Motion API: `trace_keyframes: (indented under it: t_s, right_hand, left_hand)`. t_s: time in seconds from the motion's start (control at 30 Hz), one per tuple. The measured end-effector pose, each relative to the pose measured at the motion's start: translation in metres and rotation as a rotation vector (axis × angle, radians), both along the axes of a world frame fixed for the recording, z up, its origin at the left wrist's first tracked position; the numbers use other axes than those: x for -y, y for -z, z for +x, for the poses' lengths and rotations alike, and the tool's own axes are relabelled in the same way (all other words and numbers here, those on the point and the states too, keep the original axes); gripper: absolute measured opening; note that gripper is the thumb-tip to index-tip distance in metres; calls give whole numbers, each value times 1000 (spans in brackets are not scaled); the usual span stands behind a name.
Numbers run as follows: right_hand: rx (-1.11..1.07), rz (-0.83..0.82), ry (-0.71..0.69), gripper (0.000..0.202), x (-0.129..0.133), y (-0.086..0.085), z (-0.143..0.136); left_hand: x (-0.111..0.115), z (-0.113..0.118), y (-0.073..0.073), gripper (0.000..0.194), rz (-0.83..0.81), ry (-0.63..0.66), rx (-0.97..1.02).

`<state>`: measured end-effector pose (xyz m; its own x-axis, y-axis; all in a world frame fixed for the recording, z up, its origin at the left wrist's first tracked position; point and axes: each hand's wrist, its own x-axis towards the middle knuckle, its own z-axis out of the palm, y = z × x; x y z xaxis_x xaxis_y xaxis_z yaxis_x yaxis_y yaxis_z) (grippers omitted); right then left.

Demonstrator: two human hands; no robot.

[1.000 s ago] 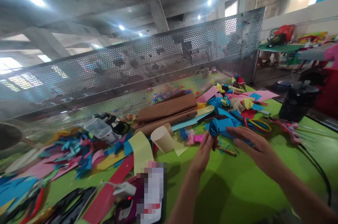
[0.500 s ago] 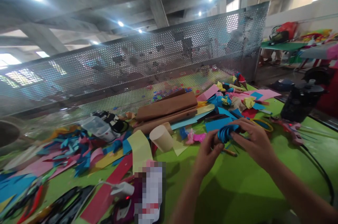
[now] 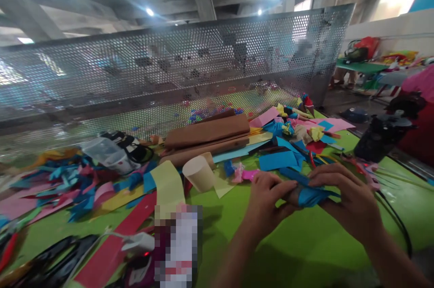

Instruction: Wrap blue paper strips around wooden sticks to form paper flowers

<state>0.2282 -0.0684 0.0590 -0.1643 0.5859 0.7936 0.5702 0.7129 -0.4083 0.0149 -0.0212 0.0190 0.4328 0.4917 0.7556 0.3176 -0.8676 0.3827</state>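
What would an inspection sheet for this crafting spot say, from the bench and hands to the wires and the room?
Surface: green tabletop, bare at front centre.
Things in hand: blue paper against a brown piece.
Clutter: colored paper scraps heaped left, clear plastic box, brown paper, cream roll.
Grip: bare hands; left hand on the brown piece, right hand on the blue paper.
Cables: white cord at a white plug; black cable on the right.
Surroundings: perforated metal screen behind; green table beyond.
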Motion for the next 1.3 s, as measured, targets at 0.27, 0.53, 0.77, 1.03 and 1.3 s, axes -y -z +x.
trace_keyframes:
  t_s: [0.27, 0.53, 0.77, 1.03, 1.3]
  right_hand:
    - [45, 37, -1, 28, 5, -3, 1]
    - [68, -3, 19, 25, -2, -5, 1]
    - [105, -153, 9, 27, -15, -16, -6]
    - [72, -260, 83, 28, -28, -13, -9]
    - [-30, -355, 1, 26, -34, -13, -8]
  left_hand:
    - [3, 0, -5, 27, 72, 13, -5]
    - [0, 0, -1, 37, -148, 97, -14]
    - [-7, 0, 11, 45, -497, 246, 87]
    - [-9, 2, 14, 43, -752, 228, 185]
    - [-9, 2, 15, 38, -745, 177, 161]
